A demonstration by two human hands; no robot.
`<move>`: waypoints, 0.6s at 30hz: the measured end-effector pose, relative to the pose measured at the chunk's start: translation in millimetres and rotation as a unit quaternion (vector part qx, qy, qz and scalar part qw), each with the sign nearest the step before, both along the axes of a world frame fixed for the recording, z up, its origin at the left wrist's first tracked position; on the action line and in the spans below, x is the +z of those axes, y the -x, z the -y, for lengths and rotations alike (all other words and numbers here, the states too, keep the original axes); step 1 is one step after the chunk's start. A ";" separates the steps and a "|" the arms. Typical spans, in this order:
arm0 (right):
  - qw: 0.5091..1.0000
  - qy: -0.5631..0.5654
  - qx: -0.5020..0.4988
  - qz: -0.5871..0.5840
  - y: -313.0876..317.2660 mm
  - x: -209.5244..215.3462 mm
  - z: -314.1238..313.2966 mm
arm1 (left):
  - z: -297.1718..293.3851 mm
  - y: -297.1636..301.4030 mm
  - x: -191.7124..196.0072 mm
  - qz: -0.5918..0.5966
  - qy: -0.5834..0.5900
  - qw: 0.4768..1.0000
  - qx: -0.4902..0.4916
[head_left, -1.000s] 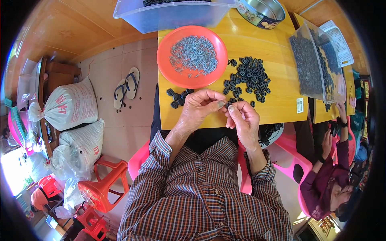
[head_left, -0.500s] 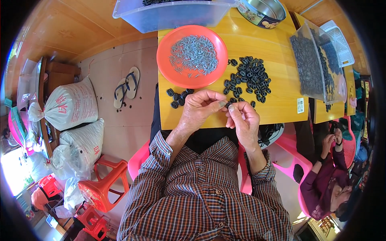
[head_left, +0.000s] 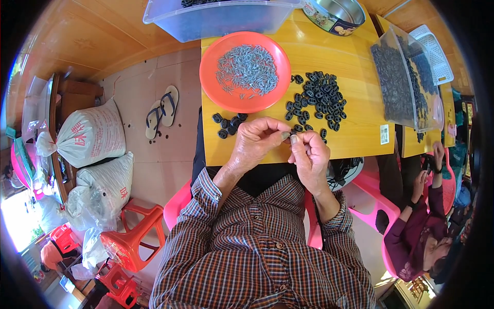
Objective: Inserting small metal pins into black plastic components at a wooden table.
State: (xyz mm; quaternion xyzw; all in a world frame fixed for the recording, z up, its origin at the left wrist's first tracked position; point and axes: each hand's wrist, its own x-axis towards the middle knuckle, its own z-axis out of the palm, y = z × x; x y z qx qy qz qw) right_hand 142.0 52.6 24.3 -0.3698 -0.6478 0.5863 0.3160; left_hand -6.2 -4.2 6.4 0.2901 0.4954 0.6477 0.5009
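We held our left hand (head_left: 256, 140) and right hand (head_left: 309, 154) together over the near edge of the yellow surface (head_left: 360, 129), fingertips meeting. Between them we pinched a small black ring (head_left: 292, 135), the left hand also gripping a thin grey pin (head_left: 284, 135) against it; the part was too small to see more. Beyond our hands lay a loose pile of black rings (head_left: 319, 100), a few more to the left (head_left: 229, 122), and an orange plate (head_left: 211, 77) heaped with grey pins. A clear tub (head_left: 401, 87) of dark parts stood at the right.
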 end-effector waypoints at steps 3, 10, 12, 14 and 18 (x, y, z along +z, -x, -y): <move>0.998 0.067 -0.001 -0.015 0.8 1.0 -3.0 | 0.3 -0.2 -0.9 -0.010 0.009 1.000 0.001; 0.991 0.131 -0.019 -0.009 -1.4 3.3 -5.7 | -0.9 -4.0 -7.3 -0.004 0.013 1.000 -0.007; 0.992 0.127 -0.013 -0.007 -0.4 2.2 -6.3 | -1.0 -3.6 -8.8 -0.026 0.034 0.999 -0.014; 0.992 0.123 -0.005 -0.009 -0.5 1.2 -6.7 | -0.9 -4.9 -10.1 -0.054 0.040 0.998 -0.021; 0.995 0.101 -0.007 0.013 -1.0 -1.1 -6.7 | -0.3 -4.7 -10.0 -0.051 0.040 0.997 -0.032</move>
